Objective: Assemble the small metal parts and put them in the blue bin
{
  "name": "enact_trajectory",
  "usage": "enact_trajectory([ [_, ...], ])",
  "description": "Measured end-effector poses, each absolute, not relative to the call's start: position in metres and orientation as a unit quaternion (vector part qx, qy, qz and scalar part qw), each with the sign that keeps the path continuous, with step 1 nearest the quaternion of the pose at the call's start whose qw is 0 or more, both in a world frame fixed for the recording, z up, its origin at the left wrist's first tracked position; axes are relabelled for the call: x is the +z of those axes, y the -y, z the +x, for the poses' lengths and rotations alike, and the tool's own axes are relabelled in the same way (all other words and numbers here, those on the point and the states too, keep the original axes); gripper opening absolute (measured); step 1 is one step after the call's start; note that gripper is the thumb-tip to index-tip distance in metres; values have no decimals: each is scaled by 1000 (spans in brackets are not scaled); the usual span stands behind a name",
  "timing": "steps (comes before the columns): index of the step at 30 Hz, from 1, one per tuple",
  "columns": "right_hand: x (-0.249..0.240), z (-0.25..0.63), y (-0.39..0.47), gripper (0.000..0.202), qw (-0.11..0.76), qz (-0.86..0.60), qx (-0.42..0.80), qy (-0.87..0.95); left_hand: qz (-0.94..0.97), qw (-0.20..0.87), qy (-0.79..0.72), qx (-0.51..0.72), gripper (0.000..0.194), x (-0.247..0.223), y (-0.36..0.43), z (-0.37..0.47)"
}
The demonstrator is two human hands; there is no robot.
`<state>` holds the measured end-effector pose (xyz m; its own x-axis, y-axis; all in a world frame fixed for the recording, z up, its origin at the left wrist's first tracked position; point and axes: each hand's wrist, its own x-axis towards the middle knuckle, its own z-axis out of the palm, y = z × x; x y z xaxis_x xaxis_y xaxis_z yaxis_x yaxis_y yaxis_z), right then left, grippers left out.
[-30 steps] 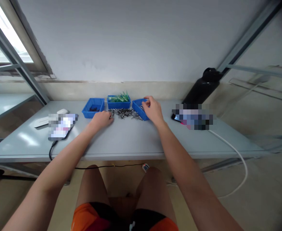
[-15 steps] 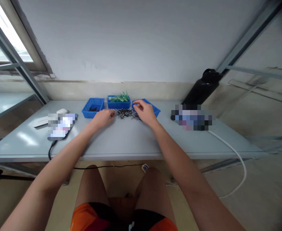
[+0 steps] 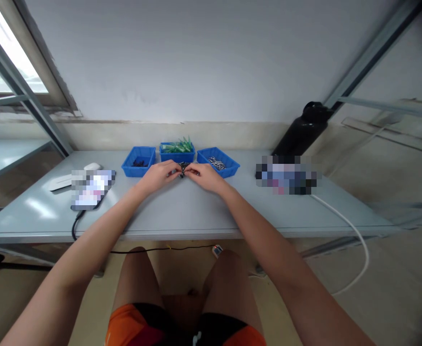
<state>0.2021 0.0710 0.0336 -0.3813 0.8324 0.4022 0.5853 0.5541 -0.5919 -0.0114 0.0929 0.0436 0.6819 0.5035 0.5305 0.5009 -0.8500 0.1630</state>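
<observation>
My left hand point(image 3: 160, 174) and my right hand point(image 3: 204, 176) meet over a small heap of thin dark and silvery metal pieces point(image 3: 183, 166), perhaps screws, on the table. Fingers and thumb are drawn together on both hands, the tips nearly touching each other at the heap. What they grip is too small to make out, and the hands cover much of the heap. Behind the right hand stands a blue bin point(image 3: 232, 168) with slim silvery pieces point(image 3: 217, 164). Beyond the left one, another blue bin point(image 3: 127, 169) holds small dark pieces point(image 3: 139, 162).
A third blue bin point(image 3: 177, 157) with green strips point(image 3: 178, 146) stands at the back by the wall. On the left lie a phone point(image 3: 94, 188) with a cable and a white case point(image 3: 93, 166). A black bottle point(image 3: 297, 134) and a blurred-out device point(image 3: 286, 178) are on the right.
My right hand has come down and left from beside the right bin to the heap, uncovering that bin's contents. My left hand has shifted slightly right, and the hands are now close together.
</observation>
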Motion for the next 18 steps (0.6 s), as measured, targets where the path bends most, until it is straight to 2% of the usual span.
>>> enact_trajectory([
  [8,34,205,-72,21,361,-456,167,796,903,2,-340,264,22,44,-93,-12],
  [18,36,204,-69,19,350,-449,182,801,906,-3,-320,276,22,46,-89,-11],
])
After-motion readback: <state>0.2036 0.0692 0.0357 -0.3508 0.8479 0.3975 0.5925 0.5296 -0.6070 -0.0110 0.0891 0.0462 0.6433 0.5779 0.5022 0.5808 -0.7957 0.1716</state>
